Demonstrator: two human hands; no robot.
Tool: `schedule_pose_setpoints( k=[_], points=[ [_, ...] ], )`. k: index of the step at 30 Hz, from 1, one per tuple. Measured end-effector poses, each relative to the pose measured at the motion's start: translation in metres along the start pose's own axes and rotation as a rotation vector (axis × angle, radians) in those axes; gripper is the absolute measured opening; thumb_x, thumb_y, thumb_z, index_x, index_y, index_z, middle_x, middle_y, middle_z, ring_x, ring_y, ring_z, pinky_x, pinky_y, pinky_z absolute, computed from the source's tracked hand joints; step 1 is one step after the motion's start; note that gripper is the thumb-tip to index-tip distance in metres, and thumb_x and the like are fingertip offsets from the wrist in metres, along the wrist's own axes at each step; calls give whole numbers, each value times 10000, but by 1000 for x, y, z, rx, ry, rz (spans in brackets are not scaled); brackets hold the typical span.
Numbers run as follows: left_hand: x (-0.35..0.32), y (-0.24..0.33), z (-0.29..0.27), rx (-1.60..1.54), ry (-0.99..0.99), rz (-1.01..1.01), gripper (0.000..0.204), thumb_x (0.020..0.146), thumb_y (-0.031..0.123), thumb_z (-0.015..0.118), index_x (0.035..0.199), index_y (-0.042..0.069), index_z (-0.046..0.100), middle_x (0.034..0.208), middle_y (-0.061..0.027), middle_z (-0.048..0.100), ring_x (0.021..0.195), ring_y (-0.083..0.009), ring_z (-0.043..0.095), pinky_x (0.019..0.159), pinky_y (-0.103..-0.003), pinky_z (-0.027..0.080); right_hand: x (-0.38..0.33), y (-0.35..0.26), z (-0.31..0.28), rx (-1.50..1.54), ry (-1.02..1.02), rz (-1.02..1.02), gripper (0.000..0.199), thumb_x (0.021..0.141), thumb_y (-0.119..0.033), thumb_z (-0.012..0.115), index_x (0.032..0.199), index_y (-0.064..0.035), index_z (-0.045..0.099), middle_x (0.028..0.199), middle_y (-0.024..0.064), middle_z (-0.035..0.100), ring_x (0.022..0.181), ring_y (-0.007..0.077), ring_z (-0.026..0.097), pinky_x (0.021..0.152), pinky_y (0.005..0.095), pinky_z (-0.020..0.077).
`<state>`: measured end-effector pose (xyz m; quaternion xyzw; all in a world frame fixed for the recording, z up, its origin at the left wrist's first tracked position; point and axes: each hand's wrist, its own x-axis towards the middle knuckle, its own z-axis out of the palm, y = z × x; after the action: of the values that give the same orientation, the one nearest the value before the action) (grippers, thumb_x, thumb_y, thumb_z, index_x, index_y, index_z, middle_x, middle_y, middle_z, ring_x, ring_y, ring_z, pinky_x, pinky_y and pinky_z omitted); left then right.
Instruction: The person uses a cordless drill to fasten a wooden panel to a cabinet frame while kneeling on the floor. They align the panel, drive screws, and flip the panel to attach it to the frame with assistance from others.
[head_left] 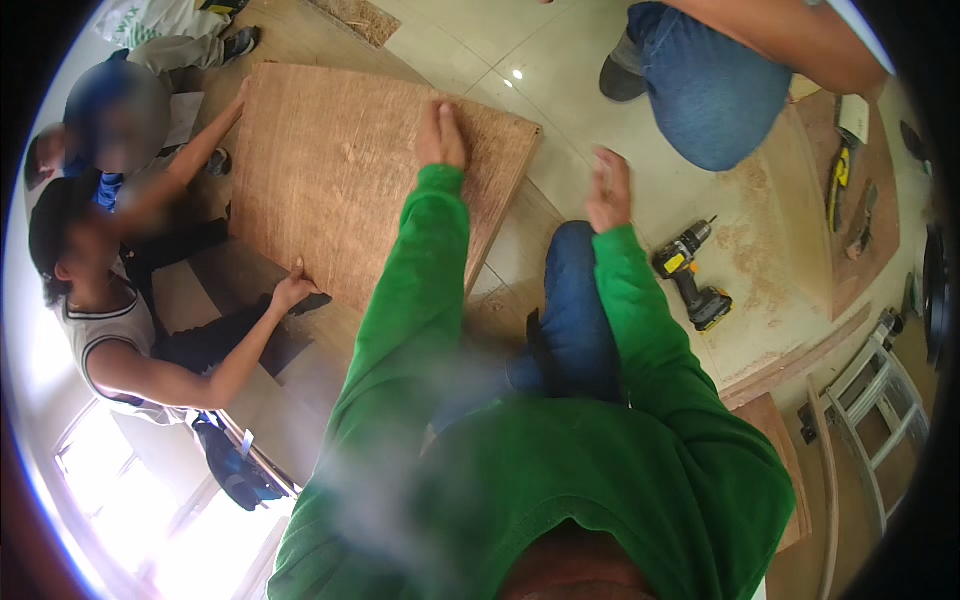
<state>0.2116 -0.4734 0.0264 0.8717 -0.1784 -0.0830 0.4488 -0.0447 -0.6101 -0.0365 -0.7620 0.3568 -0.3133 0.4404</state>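
Note:
My left hand [441, 137] rests on the top of a large brown wooden panel [330, 160], near its right end, with the fingers stretched out. The panel has a thick edge. A co-worker in a sleeveless white top [115, 325] holds its left side with both hands. My right hand [610, 192] is raised just beyond my bent knee, apart from the panel, its fingers extended and nothing in them. Nearest to it on the floor lies a black and yellow cordless drill [690, 270] with a bit in its chuck.
Another person's jeans-clad knee [710, 90] is at the upper right. A wooden board [860, 200] there carries a yellow and black hand tool [838, 185]. Sawdust [745, 255] covers tiles beside the drill. An aluminium ladder [885, 400] lies at the right. More people sit at the upper left.

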Motion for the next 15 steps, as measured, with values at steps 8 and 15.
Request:
schedule_pose_setpoints(
  k=[8, 15],
  points=[
    [-232, -74, -152, -433, 41, -642, 166, 972, 107, 498, 989, 50, 652, 780, -24, 551, 619, -96, 461, 524, -283, 380, -107, 72, -229, -903, -383, 485, 807, 742, -235, 799, 1440, -58, 437, 1151, 260, 664, 1086, 466, 646, 957, 577, 511],
    [-426, -87, -237, -981, 372, -967, 147, 894, 81, 486, 1003, 31, 572, 720, -38, 482, 568, -154, 406, 510, -334, 335, -151, 134, -204, -952, -272, 535, 770, 729, -295, 793, 1375, -59, 445, 1160, 292, 679, 1087, 473, 680, 943, 552, 543]
  ],
)
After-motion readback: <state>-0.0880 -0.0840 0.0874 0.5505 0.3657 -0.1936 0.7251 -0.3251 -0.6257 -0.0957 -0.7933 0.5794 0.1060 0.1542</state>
